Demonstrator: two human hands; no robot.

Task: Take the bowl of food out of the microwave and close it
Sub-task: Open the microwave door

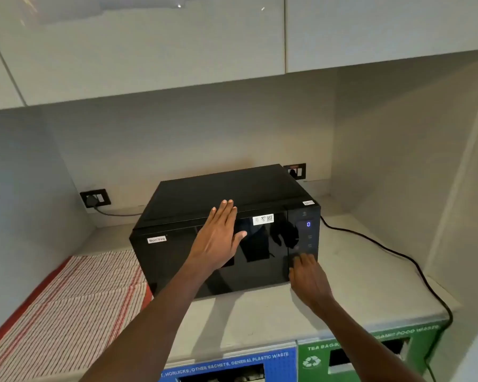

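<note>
A black microwave point(177, 252) stands on a pale counter with its glass door shut. Its control panel point(305, 232) on the right shows a blue digit. My left hand point(218, 235) lies flat and open against the upper part of the door, fingers pointing up. My right hand point(308, 277) reaches the lower part of the control panel, fingertips touching the panel near its bottom button. No bowl is visible; the dark glass hides the inside.
A red-and-white striped cloth point(66, 307) covers the counter at the left. A black power cable point(392, 252) runs along the counter at the right. Wall sockets point(95, 197) sit behind. White cabinets point(149, 51) hang overhead. Waste bins point(232, 365) with labels stand below the counter edge.
</note>
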